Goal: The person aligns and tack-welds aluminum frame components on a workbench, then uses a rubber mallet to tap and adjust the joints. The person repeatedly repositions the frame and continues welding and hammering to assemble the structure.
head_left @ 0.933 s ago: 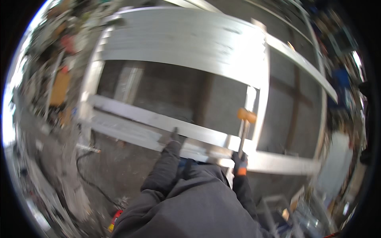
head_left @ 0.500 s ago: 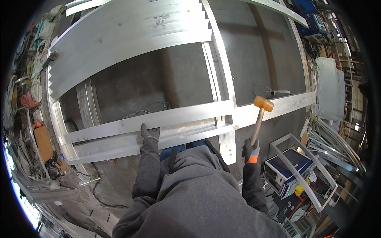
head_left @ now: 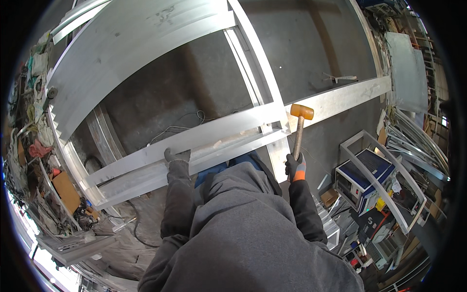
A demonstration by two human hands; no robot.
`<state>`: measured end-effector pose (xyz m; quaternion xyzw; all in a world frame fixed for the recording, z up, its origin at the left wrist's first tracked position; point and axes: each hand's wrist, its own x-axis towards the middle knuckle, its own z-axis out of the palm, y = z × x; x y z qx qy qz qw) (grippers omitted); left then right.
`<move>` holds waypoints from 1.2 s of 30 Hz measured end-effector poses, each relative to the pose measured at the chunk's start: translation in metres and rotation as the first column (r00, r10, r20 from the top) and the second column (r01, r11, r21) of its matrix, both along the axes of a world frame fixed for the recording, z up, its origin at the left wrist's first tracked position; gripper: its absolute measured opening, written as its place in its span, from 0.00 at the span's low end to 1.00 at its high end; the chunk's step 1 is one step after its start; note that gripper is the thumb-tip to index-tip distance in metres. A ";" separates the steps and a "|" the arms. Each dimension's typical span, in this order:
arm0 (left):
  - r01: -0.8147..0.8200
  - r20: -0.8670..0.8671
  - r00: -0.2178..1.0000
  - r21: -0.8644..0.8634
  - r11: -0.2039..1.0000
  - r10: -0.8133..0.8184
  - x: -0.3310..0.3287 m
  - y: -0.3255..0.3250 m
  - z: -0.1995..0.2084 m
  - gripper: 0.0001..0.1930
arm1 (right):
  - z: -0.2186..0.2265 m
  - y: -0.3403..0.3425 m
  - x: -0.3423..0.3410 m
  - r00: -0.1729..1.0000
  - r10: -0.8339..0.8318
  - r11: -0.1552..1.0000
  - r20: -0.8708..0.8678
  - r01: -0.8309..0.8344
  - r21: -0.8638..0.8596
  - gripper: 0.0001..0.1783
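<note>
My gloved right hand (head_left: 295, 168) is wrapped round the wooden handle of a mallet (head_left: 302, 112) with an amber-coloured head. The mallet head is raised beside the upright where the long rail (head_left: 335, 104) meets the frame. My gloved left hand (head_left: 177, 155) grips the lower edge of a long silvery metal slat (head_left: 209, 131), its thumb lying against the slat's face and its fingers partly hidden. The slat runs across the near part of a large metal frame (head_left: 262, 63). Close below it lies a second metal rail (head_left: 141, 189).
Broad overlapping metal slats (head_left: 121, 53) fill the frame's far left. A blue and white machine (head_left: 367, 170) stands at right behind a small metal frame (head_left: 379, 204). Metal lengths (head_left: 418, 141) are stacked at far right. A cable (head_left: 136, 228) trails on the floor at left.
My right hand and the mallet have moved left, toward the upright, and the mallet stands more vertical. My left hand still holds the slat. The view has turned and shifted slightly.
</note>
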<state>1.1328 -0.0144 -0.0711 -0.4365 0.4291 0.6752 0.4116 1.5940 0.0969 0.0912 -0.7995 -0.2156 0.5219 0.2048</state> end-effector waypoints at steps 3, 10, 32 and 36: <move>0.047 -0.052 0.997 -0.016 0.999 -0.048 0.011 -0.026 0.006 0.31 | -0.004 0.002 -0.002 1.000 0.015 0.999 -0.009 -0.014 0.030 0.14; -0.056 -0.036 0.998 -0.008 0.998 0.056 0.043 -0.074 0.010 0.41 | -0.012 0.015 -0.007 0.988 0.068 0.994 0.138 -0.079 0.079 0.25; -0.321 -0.349 0.841 0.294 0.900 0.414 -0.059 0.206 0.089 0.25 | -0.037 0.020 -0.056 0.920 0.391 0.902 -0.041 -0.374 0.214 0.13; 0.056 -0.470 0.881 0.212 0.976 0.051 -0.138 0.282 0.104 0.26 | -0.006 0.012 -0.069 0.927 0.330 0.923 -0.178 -0.277 0.267 0.15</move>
